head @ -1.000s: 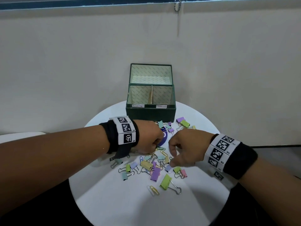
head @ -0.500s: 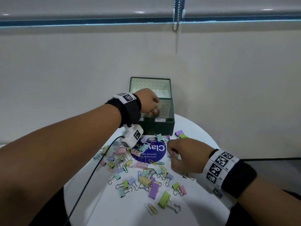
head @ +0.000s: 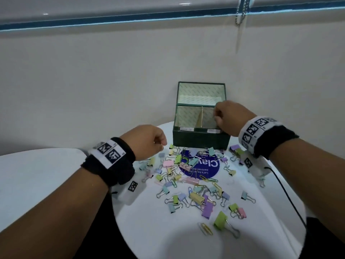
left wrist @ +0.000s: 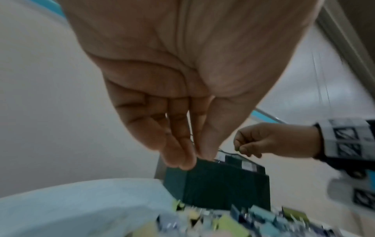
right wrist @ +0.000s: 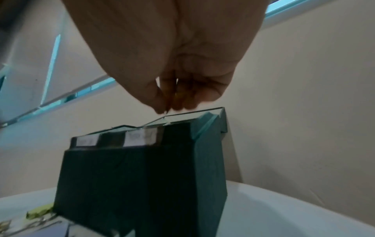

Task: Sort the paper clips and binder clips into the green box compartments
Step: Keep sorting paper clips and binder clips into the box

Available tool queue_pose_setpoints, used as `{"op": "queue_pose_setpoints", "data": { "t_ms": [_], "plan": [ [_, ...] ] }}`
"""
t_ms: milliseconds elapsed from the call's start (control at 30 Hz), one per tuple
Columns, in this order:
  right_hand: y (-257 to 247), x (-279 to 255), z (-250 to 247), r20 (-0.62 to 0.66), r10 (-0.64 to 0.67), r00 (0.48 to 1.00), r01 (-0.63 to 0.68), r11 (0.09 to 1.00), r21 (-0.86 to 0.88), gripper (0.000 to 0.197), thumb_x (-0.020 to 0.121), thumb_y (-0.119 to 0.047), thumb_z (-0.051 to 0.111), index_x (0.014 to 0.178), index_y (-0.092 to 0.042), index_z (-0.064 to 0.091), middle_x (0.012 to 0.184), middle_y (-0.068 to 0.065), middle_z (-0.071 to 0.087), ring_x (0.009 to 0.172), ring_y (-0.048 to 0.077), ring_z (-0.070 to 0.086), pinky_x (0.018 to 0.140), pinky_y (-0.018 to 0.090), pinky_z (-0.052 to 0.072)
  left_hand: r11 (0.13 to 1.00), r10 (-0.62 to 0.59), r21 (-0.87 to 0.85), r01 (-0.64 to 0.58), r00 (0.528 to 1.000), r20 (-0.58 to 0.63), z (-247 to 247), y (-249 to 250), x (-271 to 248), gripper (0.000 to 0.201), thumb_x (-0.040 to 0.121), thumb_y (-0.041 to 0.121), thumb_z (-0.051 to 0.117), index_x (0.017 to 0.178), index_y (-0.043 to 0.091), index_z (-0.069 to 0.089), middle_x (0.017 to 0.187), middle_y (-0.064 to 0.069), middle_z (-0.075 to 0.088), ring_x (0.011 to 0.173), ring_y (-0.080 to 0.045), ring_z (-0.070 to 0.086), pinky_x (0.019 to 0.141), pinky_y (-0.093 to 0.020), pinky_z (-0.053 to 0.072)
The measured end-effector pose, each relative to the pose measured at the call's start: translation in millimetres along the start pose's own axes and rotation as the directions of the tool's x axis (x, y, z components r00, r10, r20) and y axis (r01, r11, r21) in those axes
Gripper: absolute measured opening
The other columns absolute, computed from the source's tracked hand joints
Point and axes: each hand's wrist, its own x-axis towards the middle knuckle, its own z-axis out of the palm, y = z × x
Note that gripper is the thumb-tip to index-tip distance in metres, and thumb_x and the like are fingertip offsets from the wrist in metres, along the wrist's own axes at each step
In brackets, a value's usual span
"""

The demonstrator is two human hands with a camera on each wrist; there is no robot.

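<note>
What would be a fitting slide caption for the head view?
Right hand over the green box's right compartment; left hand above the scattered clips.

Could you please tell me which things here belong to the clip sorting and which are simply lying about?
Job: green box, binder clips, paper clips, right hand, left hand.
Lying about: purple sticker, black cable, blind chain.

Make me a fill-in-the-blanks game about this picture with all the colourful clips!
1. The right hand is held over the ____ compartment of the green box.
2. The box's lid stands ____.
3. The blue sticker lies on the ____ table, under the clips.
4. The left hand is over the ____, not the box.

Missing words: right; open; white; table
</note>
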Motion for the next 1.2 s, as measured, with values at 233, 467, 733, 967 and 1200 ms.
{"op": "queue_pose_setpoints", "data": {
  "t_ms": [233,467,733,967,1200],
  "plan": [
    [-58.9,-24.2,11.2,0.164,-0.299,0.940,0.320,0.940,-0.120,0.029,0.090,-0.007,0.056,0.099,-0.030,0.071,0.108,-0.004,0.062,0.099,0.022,0.061,0.084,0.040,0.055,0.989,-0.061,0.143,0.030,0.975,0.214,25.6,-11.5,-17.1,0.042,0.077,0.047,0.076,0.116,0.040,0.064,0.102,0.013,0.055,0.090,-0.010,0.058,0.080,-0.029,0.050],
    [-100.2,-68.9,45.2,0.482,-0.376,0.791,0.476,0.874,-0.099,0.027,0.093,-0.033,0.055,0.116,-0.035,0.070,0.106,-0.001,0.050,0.095,0.021,0.057,0.080,0.039,0.055,0.989,0.013,0.146,-0.029,0.993,0.115,36.5,-5.9,-8.3,0.026,0.086,0.035,0.069,0.112,0.034,0.067,0.112,0.006,0.056,0.068,-0.006,0.052,0.065,-0.024,0.042],
    [-119.4,-74.4,45.3,0.534,-0.325,0.780,0.448,0.887,-0.115,0.029,0.086,-0.038,0.064,0.114,-0.038,0.072,0.101,-0.005,0.050,0.095,0.021,0.058,0.083,0.040,0.056,0.988,0.022,0.152,-0.038,0.994,0.106,33.0,-5.5,-23.9,0.004,0.075,0.027,0.065,0.072,0.029,0.067,0.073,0.013,0.065,0.069,-0.007,0.061,0.065,-0.025,0.052],
    [-131.1,-67.8,51.6,0.527,-0.279,0.803,0.404,0.905,-0.135,0.019,0.083,-0.038,0.073,0.102,-0.034,0.072,0.103,-0.008,0.050,0.095,0.019,0.059,0.077,0.033,0.053,0.983,0.013,0.175,-0.052,0.977,0.215,32.8,-15.2,-34.9,0.015,0.075,0.038,0.073,0.089,0.034,0.073,0.086,0.013,0.064,0.082,-0.008,0.061,0.077,-0.028,0.055],
    [-134.1,-64.3,58.7,0.554,-0.206,0.807,0.268,0.963,-0.033,0.012,0.069,-0.010,0.063,0.065,-0.021,0.066,0.066,-0.008,0.060,0.067,0.016,0.063,0.055,0.021,0.049,0.964,0.043,0.249,-0.095,0.977,0.207,38.1,-2.8,-30.2,0.009,0.067,0.025,0.070,0.076,0.028,0.070,0.074,0.011,0.067,0.072,-0.010,0.062,0.066,-0.025,0.054]
  ]
}}
